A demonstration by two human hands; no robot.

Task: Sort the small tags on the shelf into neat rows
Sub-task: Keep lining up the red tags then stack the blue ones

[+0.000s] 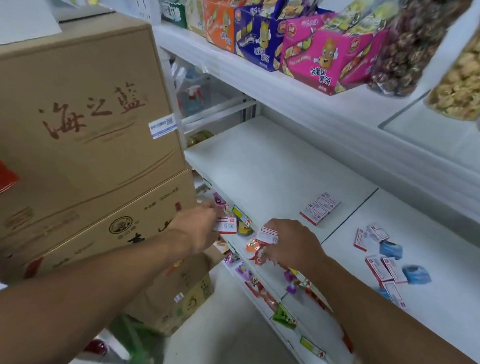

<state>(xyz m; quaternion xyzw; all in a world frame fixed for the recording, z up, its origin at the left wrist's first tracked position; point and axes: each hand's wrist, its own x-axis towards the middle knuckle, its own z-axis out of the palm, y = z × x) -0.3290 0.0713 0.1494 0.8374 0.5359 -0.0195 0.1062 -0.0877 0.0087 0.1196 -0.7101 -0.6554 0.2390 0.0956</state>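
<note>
My left hand (199, 224) pinches a small white and red tag (225, 225) just in front of the white shelf's (262, 160) front edge. To its right, my right hand (291, 244) grips another white and red tag (268, 235) over the same edge. A short row of tags (319, 207) lies together mid-shelf. Further right, several loose white-red tags (379, 267) and blue tags (390, 248) lie scattered on the adjoining shelf panel.
Stacked cardboard boxes (76, 132) stand close on the left. Snack boxes (319, 54) and bags fill the shelf above. Colourful packets (284, 316) hang along the lower shelf beneath my arms. A price label strip (242, 213) runs on the shelf front.
</note>
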